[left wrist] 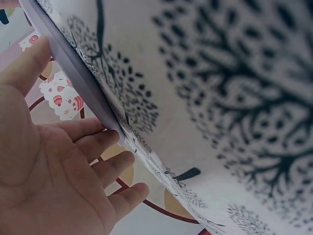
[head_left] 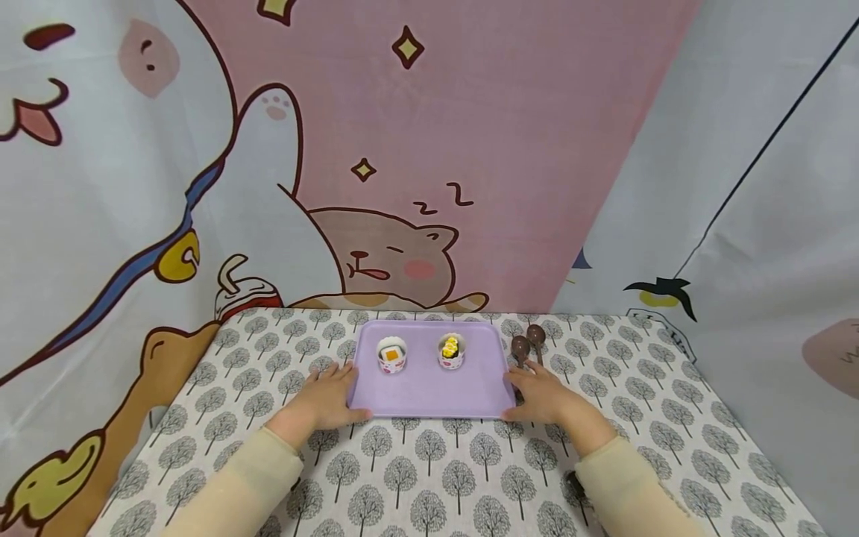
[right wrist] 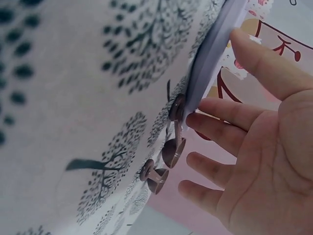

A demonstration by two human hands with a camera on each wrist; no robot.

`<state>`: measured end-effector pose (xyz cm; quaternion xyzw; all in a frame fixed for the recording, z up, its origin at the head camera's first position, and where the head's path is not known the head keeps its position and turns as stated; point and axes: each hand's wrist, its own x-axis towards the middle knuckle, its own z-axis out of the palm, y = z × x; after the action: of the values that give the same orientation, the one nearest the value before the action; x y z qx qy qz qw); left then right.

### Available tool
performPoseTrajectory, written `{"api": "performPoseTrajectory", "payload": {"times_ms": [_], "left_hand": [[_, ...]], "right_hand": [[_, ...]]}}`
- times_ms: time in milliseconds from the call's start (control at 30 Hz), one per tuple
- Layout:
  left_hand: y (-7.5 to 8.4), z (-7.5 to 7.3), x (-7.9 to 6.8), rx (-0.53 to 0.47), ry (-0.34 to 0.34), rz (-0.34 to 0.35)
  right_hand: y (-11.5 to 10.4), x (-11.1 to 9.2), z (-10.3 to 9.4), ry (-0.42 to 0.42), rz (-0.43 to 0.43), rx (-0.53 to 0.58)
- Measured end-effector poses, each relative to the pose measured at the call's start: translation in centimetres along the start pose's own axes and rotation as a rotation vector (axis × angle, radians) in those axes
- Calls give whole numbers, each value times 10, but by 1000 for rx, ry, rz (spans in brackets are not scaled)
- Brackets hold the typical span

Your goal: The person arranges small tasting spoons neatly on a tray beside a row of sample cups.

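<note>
A lilac tray [head_left: 429, 397] lies flat on the table. My left hand [head_left: 329, 399] touches its left edge, thumb at the near corner and fingers extended along the side. My right hand [head_left: 537, 394] rests against the right edge in the same way, its fingers [right wrist: 220, 132] fairly straight in the right wrist view. Two small white cups with red print stand on the tray. The left cup [head_left: 392, 364] holds a white piece with an orange top; the right cup [head_left: 451, 361] holds something yellow and dark.
Two brown spoons [head_left: 520, 347] with round bowls lie just beyond my right fingers, beside the tray. The tablecloth [head_left: 429, 477] has a tree print. A cartoon-printed curtain [head_left: 537, 149] hangs behind the table and along its sides.
</note>
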<state>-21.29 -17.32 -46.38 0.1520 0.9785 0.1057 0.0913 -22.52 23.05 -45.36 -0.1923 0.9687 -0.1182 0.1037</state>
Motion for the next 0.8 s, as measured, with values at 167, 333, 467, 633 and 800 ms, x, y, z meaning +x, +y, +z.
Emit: {"api": "performPoseTrajectory", "payload": {"times_ms": [167, 333, 467, 633, 800], "left_hand": [[0, 1, 0, 0, 3, 1], [0, 1, 0, 0, 5, 0], [0, 0, 0, -5, 6, 1], [0, 0, 0, -18, 6, -1], [0, 1, 0, -12, 3, -1]], "right_hand": [[-3, -3, -3, 19, 4, 26], [-1, -4, -7, 82, -18, 93], [3, -4, -12, 141, -47, 142], [10, -4, -17, 179, -71, 151], [16, -5, -19, 214, -66, 148]]}}
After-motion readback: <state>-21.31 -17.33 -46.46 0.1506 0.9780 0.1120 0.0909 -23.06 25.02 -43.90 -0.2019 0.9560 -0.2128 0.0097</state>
